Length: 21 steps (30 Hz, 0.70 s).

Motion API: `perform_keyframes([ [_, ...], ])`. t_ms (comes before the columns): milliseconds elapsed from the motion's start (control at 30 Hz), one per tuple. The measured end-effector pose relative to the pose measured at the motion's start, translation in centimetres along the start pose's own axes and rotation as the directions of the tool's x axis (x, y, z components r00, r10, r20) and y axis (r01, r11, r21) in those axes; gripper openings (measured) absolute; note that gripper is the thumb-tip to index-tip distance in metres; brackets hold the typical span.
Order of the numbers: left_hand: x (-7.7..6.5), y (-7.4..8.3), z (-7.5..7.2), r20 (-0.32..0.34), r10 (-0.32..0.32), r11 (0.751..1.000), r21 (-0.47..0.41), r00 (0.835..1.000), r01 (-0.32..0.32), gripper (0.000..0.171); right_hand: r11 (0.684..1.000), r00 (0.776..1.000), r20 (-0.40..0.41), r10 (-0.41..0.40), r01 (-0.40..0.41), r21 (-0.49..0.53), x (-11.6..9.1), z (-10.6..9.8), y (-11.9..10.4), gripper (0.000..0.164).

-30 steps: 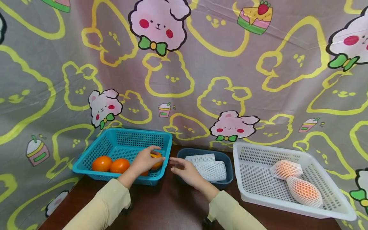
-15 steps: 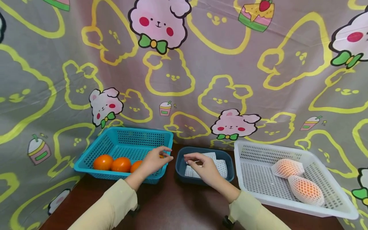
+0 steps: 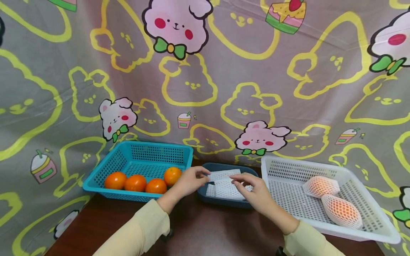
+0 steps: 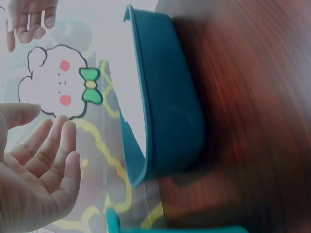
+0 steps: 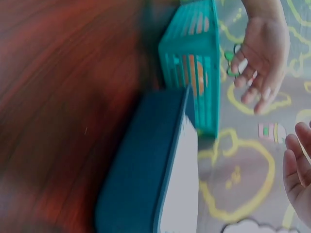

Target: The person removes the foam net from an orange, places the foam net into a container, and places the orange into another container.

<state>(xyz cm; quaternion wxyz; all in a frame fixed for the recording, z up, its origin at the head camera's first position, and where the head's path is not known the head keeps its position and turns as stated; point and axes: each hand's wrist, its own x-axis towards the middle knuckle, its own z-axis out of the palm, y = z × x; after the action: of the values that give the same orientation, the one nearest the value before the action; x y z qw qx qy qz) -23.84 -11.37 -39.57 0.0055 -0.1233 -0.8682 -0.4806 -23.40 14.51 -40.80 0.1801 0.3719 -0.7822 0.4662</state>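
Note:
My left hand (image 3: 192, 181) is over the left rim of a dark blue tub (image 3: 224, 203), fingers loosely bent and holding nothing. Over the tub's right side is my right hand (image 3: 256, 192), also holding nothing, thumb and fingers apart. White foam net sleeves (image 3: 225, 188) lie flat in the tub, between and below the hands. In the left wrist view my left hand (image 4: 39, 170) has relaxed fingers, clear of the tub wall (image 4: 170, 97). The right wrist view shows my right hand (image 5: 299, 170) partly, at the edge, apart from the tub (image 5: 141, 165).
To the left stands a teal basket (image 3: 137, 144) with several oranges (image 3: 135, 183). A white basket (image 3: 288, 222) at right holds two oranges in foam nets (image 3: 341, 211). Behind hangs a patterned cloth (image 3: 205, 89); the table (image 3: 205, 227) is dark wood.
My left hand has moved right, from over an orange in the teal basket to the tub's left rim. My right hand has moved right across the tub. The orange stays in the basket.

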Motion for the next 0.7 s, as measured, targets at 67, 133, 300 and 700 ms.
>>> perform_keyframes([
  [67, 0.2, 0.2, 0.7, 0.016, 0.008, 1.0, -0.01, 1.0, -0.008, 0.02, 0.998, 1.0, -0.006, -0.01, 0.01, -0.064, -0.5, -1.4, 0.3, 0.025],
  [133, 0.3, 0.3, 1.4, 0.027, 0.016, 1.0, -0.015, 1.0, -0.016, 0.019, 0.992, 1.0, -0.003, -0.012, 0.011, -0.128, -1.0, -2.8, 0.7, 0.026],
  [300, 0.5, 0.2, 3.5, 0.059, 0.026, 1.0, 0.01, 0.998, -0.027, 0.02, 0.967, 0.999, 0.029, 0.017, -0.009, -0.254, -2.3, -5.3, 1.7, 0.027],
  [700, 1.5, 2.1, 7.5, 0.205, 0.015, 0.99, -0.142, 0.979, 0.014, 0.022, 0.92, 0.999, -0.013, -0.033, 0.025, -0.392, -5.7, -9.6, 3.6, 0.03],
])
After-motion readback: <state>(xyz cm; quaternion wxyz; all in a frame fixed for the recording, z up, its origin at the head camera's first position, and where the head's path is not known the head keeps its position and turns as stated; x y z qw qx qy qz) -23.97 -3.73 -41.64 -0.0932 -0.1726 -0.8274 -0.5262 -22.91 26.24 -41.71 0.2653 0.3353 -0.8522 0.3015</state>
